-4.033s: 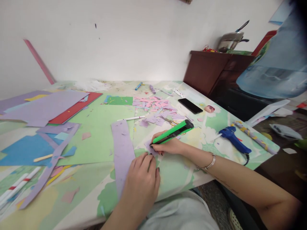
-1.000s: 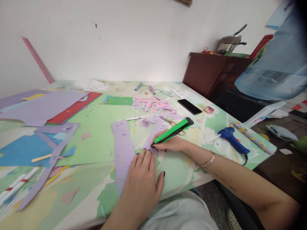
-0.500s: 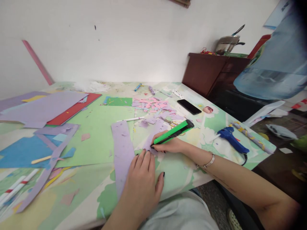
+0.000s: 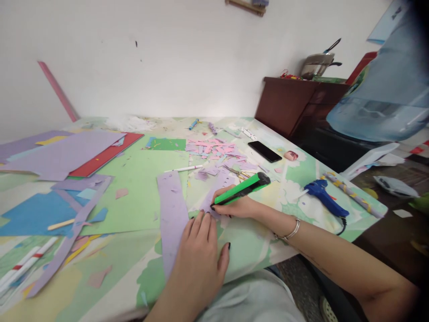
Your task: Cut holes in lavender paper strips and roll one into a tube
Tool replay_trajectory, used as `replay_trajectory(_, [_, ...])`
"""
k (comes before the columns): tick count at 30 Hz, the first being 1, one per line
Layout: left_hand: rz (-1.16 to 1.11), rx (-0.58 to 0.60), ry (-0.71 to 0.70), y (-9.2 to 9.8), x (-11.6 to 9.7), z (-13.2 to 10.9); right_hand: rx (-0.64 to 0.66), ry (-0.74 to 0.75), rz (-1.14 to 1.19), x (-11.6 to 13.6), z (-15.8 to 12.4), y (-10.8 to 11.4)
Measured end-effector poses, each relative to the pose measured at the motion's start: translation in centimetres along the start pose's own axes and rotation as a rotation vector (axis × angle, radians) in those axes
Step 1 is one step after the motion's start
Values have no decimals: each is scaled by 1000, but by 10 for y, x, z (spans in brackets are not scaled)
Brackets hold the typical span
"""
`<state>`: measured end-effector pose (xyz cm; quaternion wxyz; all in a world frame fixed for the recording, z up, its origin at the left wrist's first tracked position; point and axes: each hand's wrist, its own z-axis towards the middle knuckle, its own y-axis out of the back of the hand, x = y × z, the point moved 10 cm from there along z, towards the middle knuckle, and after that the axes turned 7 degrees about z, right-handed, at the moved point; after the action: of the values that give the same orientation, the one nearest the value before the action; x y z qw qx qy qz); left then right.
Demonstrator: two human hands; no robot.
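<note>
My right hand grips a green utility knife, its tip down on a narrow lilac paper strip. My left hand lies flat with fingers stretched out, pressing the near end of that strip, just right of a wider lilac paper strip. Both strips rest on the patterned green tablecloth near the table's front edge.
Large lilac, red, blue and green sheets cover the left. Pink and lilac scraps, scissors, a white pen, a phone and a blue glue gun lie beyond and right. A brown cabinet stands behind.
Since four seconds ago my left hand has spread flatter, thumb out. The knife has barely shifted along the strip; the camera tilted slightly.
</note>
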<state>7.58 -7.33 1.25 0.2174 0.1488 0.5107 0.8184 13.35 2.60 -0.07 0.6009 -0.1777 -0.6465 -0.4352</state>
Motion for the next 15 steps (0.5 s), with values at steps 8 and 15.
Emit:
replay_trajectory(8, [23,41,-17,-6,1,1,-64,-94,62,-3,-2,1])
replay_trajectory(15, [21,56,-12,-6,1,1,-52,-101,63,-7,-2,1])
